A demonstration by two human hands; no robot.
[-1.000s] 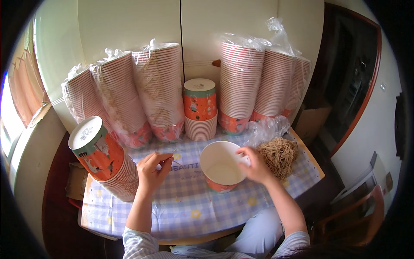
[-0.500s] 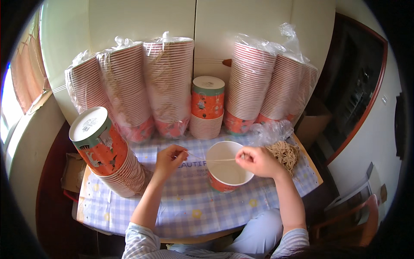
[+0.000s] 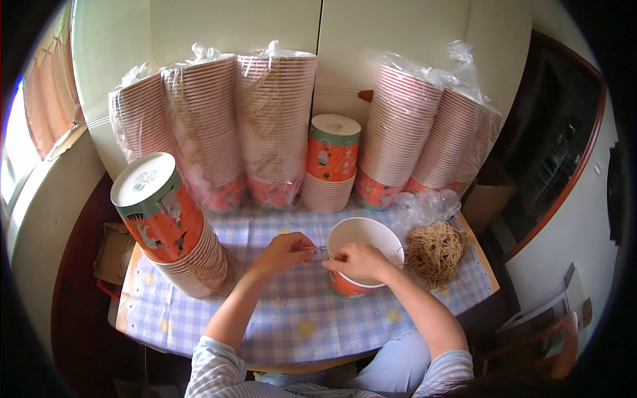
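Note:
A white-lined paper bucket [image 3: 360, 230] with an orange patterned outside stands upright near the middle of the table. Over its near left rim reaches my right hand [image 3: 360, 261], thumb and fingers pinched on a thin cord. Just left of the bucket and apart from it, my left hand [image 3: 286, 253] is closed, with a bit of thin cord at its fingertips. The cord's path between my hands is mostly hidden. A short piece of cord shows at the bucket's right rim. Beside the bucket on the right lies a tangled heap of tan cords [image 3: 436, 255].
A leaning stack of upturned buckets [image 3: 166, 222] stands at the left. Tall plastic-wrapped bucket stacks [image 3: 275, 119] line the back, with a shorter stack [image 3: 334, 149] between them. Crumpled clear plastic [image 3: 428, 207] lies behind the cords. A checked cloth [image 3: 265, 331] covers the table.
My right hand has moved left across the bucket, closer to my left hand. The cord stretched over the bucket's opening no longer shows there. The whole view has shifted slightly.

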